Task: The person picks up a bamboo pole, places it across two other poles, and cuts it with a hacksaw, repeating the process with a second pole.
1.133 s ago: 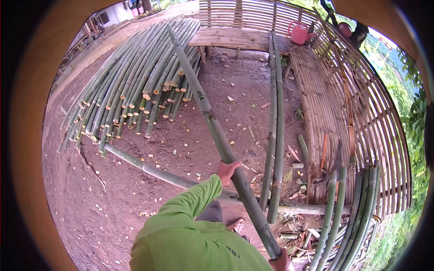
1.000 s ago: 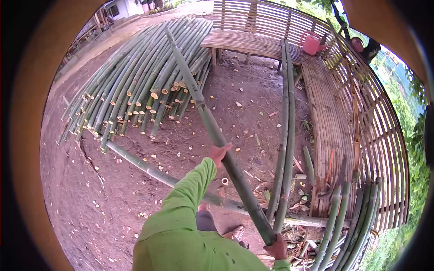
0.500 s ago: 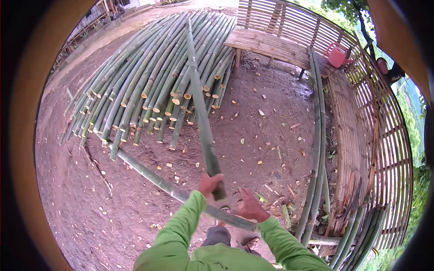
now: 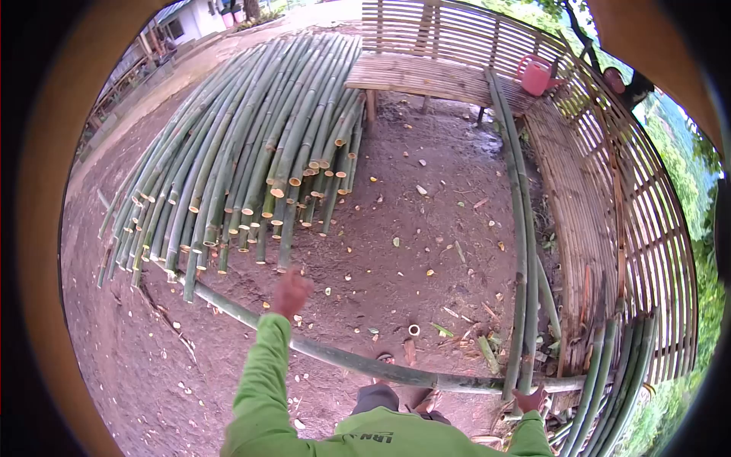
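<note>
Green-sleeved L hand [image 4: 292,293] is blurry w/ nothing in it, just short of the bamboo stack [image 4: 251,152]. R hand [image 4: 531,400] is by the low ends of 2 long poles [image 4: 521,259], can't tell if gripping. Crosswise pole [image 4: 343,356] runs btwn body & L hand. Farther out: counter [image 4: 426,76] w/ pink can [image 4: 534,78].

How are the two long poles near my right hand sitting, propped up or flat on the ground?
Propped up: the two long poles have their upper ends on the slatted bench, lower ends over the crosswise pole.
</note>
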### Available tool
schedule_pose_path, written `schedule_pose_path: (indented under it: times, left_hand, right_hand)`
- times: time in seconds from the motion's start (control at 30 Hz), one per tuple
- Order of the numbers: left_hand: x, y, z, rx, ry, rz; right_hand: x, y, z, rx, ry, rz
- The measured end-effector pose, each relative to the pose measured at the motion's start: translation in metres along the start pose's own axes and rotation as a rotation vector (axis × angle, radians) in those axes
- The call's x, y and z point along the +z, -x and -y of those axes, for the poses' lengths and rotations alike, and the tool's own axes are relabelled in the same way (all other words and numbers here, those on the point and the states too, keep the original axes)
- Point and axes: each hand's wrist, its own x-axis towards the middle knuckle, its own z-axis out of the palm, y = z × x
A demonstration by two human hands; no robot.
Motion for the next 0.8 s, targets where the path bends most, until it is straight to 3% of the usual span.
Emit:
schedule_pose_path:
  times: [0.07, 0.1, 0.13, 0.17, 0.23, 0.3, 0.37, 0.4, 0.5, 0.57, 0.63, 0.7, 0.77, 0.8]
  left_hand:
    - [0.06, 0.077, 0.033, -0.047, -0.268, 0.213]
    - [0.09, 0.114, 0.048, -0.048, -0.4, 0.325]
    - [0.097, 0.149, 0.01, -0.202, -0.406, 0.464]
    - [0.107, 0.181, 0.006, -0.184, -0.343, 0.514]
    - [0.12, 0.232, 0.008, -0.22, -0.317, 0.671]
    - [0.121, 0.256, 0.011, -0.334, -0.41, 0.843]
    - [0.121, 0.256, -0.006, -0.333, -0.454, 0.939]
    - [0.122, 0.256, -0.016, -0.337, -0.477, 0.981]
    - [0.145, 0.245, -0.046, -0.17, -0.456, 0.909]
    - [0.199, 0.228, -0.029, 0.373, -0.698, 1.049]
    - [0.208, 0.228, -0.173, 0.152, -0.398, 0.961]
    - [0.255, 0.233, -0.215, 0.404, -0.323, 1.001]
    - [0.301, 0.251, -0.251, 0.332, 0.211, 1.094]
    - [0.329, 0.26, -0.266, 0.247, 0.251, 1.123]
  right_hand:
    - [-0.004, 0.004, -0.023, 0.095, -0.064, 0.133]
    - [0.021, -0.02, -0.055, 0.084, -0.027, 0.144]
    - [0.095, -0.074, -0.114, 0.055, -0.086, 0.044]
    - [0.061, -0.05, -0.098, -0.083, -0.218, 0.154]
    - [0.099, -0.081, -0.129, -0.158, -0.244, 0.187]
    - [0.041, -0.044, -0.095, -0.18, -0.268, 0.218]
    - [0.056, -0.054, -0.109, -0.175, -0.288, 0.004]
    - [0.038, -0.047, -0.099, -0.141, -0.282, 0.122]
    - [0.033, -0.044, -0.094, -0.232, -0.378, 0.417]
    - [0.043, -0.047, -0.099, -0.311, -0.368, 0.329]
    - [0.036, -0.045, -0.108, -0.334, -0.412, 0.337]
    - [0.007, -0.028, -0.12, -0.299, -0.518, 0.443]
    - [0.005, -0.002, -0.152, -0.253, -0.527, 0.487]
    - [-0.01, 0.02, -0.165, -0.237, -0.49, 0.489]
